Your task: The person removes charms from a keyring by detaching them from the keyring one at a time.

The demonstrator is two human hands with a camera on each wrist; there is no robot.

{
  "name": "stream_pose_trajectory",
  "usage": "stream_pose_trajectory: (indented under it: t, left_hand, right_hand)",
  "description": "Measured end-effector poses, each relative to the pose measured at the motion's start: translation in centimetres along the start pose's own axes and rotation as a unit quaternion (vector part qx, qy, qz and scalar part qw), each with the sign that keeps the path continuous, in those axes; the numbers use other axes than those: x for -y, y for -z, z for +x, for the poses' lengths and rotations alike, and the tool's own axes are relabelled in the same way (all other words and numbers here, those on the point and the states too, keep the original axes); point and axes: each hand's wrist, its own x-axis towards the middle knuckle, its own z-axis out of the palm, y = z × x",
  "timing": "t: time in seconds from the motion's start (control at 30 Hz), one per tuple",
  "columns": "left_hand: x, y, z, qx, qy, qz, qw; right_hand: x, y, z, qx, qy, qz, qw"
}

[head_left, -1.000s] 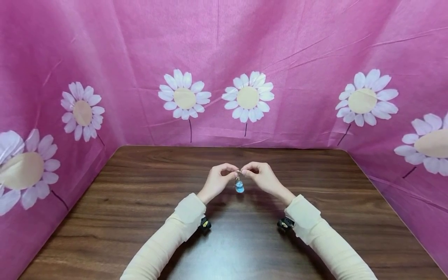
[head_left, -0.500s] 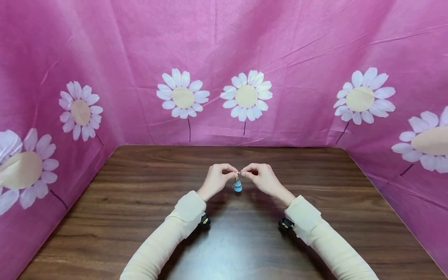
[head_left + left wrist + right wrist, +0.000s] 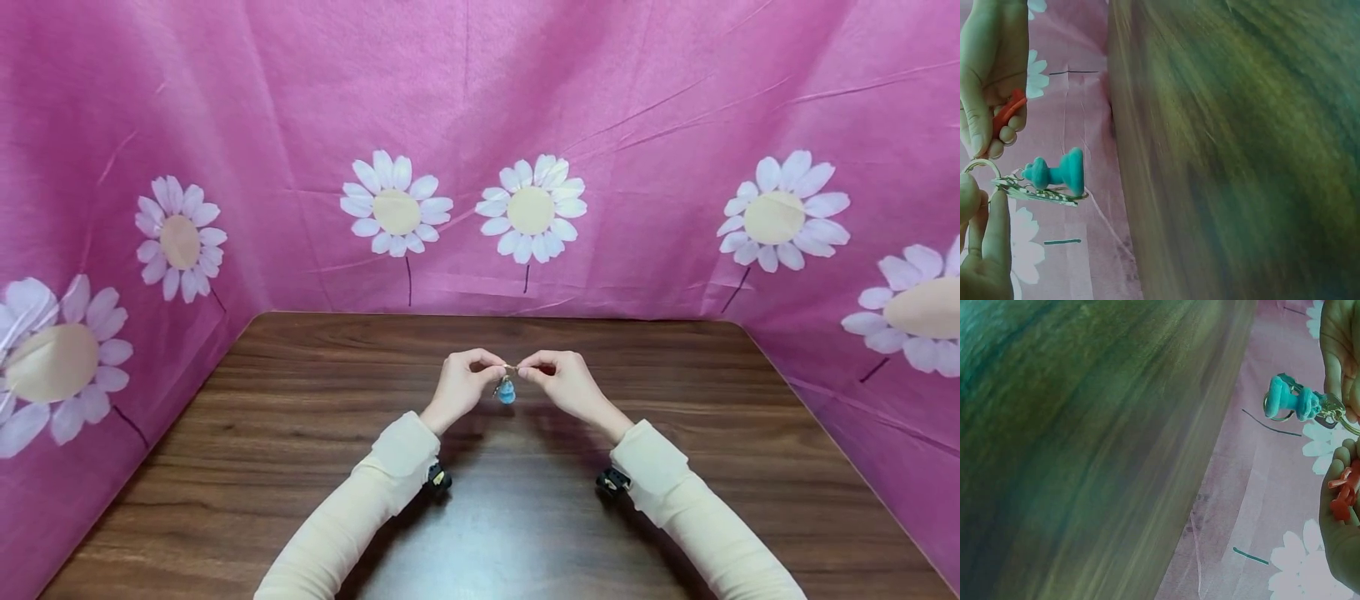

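Observation:
Near the middle of the head view, my left hand [image 3: 461, 387] and right hand [image 3: 566, 387] meet above the table, both pinching a gold keyring [image 3: 990, 164] between thumb and fingers. From the ring dangle a teal figure-shaped charm [image 3: 507, 392] and a flat metal piece [image 3: 1041, 195] with an openwork pattern. The charm hangs nearer the left fingertips. A small red piece [image 3: 1346, 494] lies tucked in the curled lower fingers of my right hand; its exact kind I cannot tell. The head view hides that red piece behind the hand.
A brown wood-grain table [image 3: 300, 417] spreads below both forearms. Pink cloth [image 3: 465, 83] printed with white daisies hangs along its back and both sides. Dark wrist cameras [image 3: 438, 479] sit under the cream sleeves [image 3: 405, 458].
The charm has turned and shifted slightly up and left under the fingers. The left hand has drifted a little left; the right hand stays almost in place.

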Motion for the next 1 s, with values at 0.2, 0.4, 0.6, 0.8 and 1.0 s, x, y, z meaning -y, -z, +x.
stream_pose_trajectory:
  t: [0.2, 0.4, 0.6, 0.8, 1.0]
  left_hand:
    - [-0.02, -0.17, 0.07, -0.005, 0.017, -0.061, 0.9980]
    - [-0.35, -0.15, -0.01, -0.026, 0.060, -0.123, 0.9903]
    - [-0.46, -0.58, -0.21, -0.023, 0.124, -0.210, 0.9694]
    - [-0.33, -0.81, -0.26, -0.034, 0.159, -0.283, 0.9451]
    - [-0.05, -0.58, -0.15, -0.020, 0.159, -0.276, 0.9479]
  right_hand:
    - [0.00, 0.12, 0.02, -0.002, 0.000, 0.015, 1.000]
    - [0.19, 0.16, 0.23, 0.005, -0.001, 0.024, 1.000]
    - [0.12, 0.10, 0.00, -0.004, -0.004, 0.031, 0.999]
    - [0.01, -0.09, 0.05, -0.008, -0.002, 0.042, 0.999]
    - [-0.14, -0.27, 0.28, -0.002, -0.008, 0.039, 0.999]
